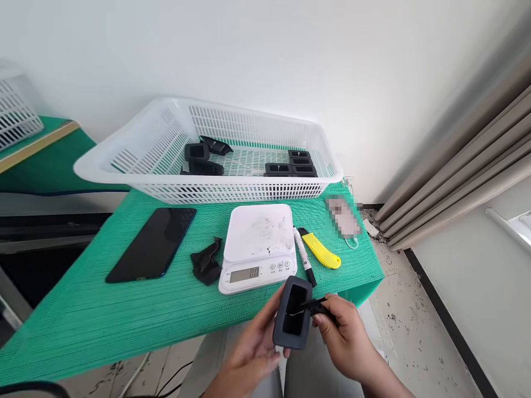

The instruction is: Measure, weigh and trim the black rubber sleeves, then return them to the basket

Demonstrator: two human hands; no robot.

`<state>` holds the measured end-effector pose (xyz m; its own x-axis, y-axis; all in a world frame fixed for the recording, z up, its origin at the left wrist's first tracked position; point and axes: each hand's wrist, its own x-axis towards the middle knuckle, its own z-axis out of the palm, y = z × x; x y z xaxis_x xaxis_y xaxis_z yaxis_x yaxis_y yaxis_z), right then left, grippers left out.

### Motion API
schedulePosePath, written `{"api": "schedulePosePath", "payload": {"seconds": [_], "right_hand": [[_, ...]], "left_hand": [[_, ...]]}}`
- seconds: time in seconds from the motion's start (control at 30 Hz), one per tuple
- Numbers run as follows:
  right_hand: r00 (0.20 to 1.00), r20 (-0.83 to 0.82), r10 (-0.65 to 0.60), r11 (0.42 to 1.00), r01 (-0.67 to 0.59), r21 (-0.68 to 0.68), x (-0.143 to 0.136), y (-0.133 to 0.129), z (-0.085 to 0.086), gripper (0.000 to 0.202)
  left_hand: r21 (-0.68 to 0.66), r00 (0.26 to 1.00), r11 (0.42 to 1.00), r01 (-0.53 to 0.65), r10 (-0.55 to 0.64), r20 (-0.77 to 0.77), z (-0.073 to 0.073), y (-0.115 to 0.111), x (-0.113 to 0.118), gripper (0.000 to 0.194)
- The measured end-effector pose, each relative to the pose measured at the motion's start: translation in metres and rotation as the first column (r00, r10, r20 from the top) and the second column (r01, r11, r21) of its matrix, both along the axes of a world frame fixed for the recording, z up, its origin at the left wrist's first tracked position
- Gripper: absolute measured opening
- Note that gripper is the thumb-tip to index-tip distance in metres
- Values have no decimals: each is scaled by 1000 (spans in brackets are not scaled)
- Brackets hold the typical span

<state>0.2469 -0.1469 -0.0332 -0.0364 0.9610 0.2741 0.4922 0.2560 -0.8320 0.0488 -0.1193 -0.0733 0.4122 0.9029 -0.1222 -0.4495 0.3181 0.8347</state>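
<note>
Over my lap, my left hand (257, 345) grips a hollow black rectangular part (279, 326) with a rounded rim, its opening tilted up toward me. My right hand (344, 334) is closed around a slim black tool (314, 304); its tip reaches into the opening. I cannot make out the tool's exact kind, since my fingers cover most of it. Just beyond the part stands a white digital scale (259, 232), with dark specks on its plate. A black-capped marker (304, 255) and a yellow utility knife (321, 251) lie to the scale's right.
A white plastic basket (232, 190) with several black parts (301, 160) stands along the wall. Left of the scale lie a crumpled black scrap (206, 262) and a phone (153, 243). A blurred pale item (343, 215) rests near the table's right edge. Curtains (464, 171) hang at right.
</note>
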Motion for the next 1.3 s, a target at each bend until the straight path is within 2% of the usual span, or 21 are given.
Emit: {"api": "schedulePosePath", "payload": {"seconds": [0.13, 0.23, 0.33, 0.4, 0.5, 0.6, 0.8, 0.93, 1.03, 1.17, 1.3], "right_hand": [[999, -42, -7, 1000, 6, -13, -4, -1, -3, 29], [998, -56, -3, 1000, 1, -32, -6, -2, -7, 33], [999, -46, -12, 1000, 11, -14, -3, -2, -10, 40], [999, -29, -41, 999, 41, -1, 2, -2, -9, 43], [997, 15, -79, 997, 79, -20, 10, 0, -7, 43], [997, 59, -43, 998, 46, -44, 12, 2, -3, 40], [989, 75, 131, 984, -121, -130, 8, 0, 10, 31], [988, 32, 148, 976, -141, -164, 7, 0, 15, 31], [990, -51, 131, 972, -138, -190, 3, 1, 13, 34], [994, -101, 48, 972, -70, -226, -3, 5, 8, 33], [981, -180, 71, 960, -116, -254, -3, 6, 8, 30]], "left_hand": [[146, 955, 981, -130, 164, -248, -8, -5, 11, 78], [210, 892, 948, -240, 301, -338, -7, -8, 22, 68], [257, 845, 906, -337, 411, -341, -9, -10, 27, 55], [218, 832, 888, -405, 457, -315, -15, -10, 25, 52], [62, 842, 883, -465, 463, -277, -23, -6, 18, 55], [-13, 882, 906, -423, 408, -237, -21, -1, 13, 59], [16, 941, 963, -269, 267, -209, -10, -1, 16, 48], [85, 971, 977, -196, 205, -120, -12, -2, 17, 42], [78, 990, 987, -141, 143, -17, -10, -3, 20, 37], [-29, 980, 984, -178, 180, 85, -1, -4, 27, 36], [-143, 959, 966, -218, 239, 154, 7, -5, 31, 38]]}}
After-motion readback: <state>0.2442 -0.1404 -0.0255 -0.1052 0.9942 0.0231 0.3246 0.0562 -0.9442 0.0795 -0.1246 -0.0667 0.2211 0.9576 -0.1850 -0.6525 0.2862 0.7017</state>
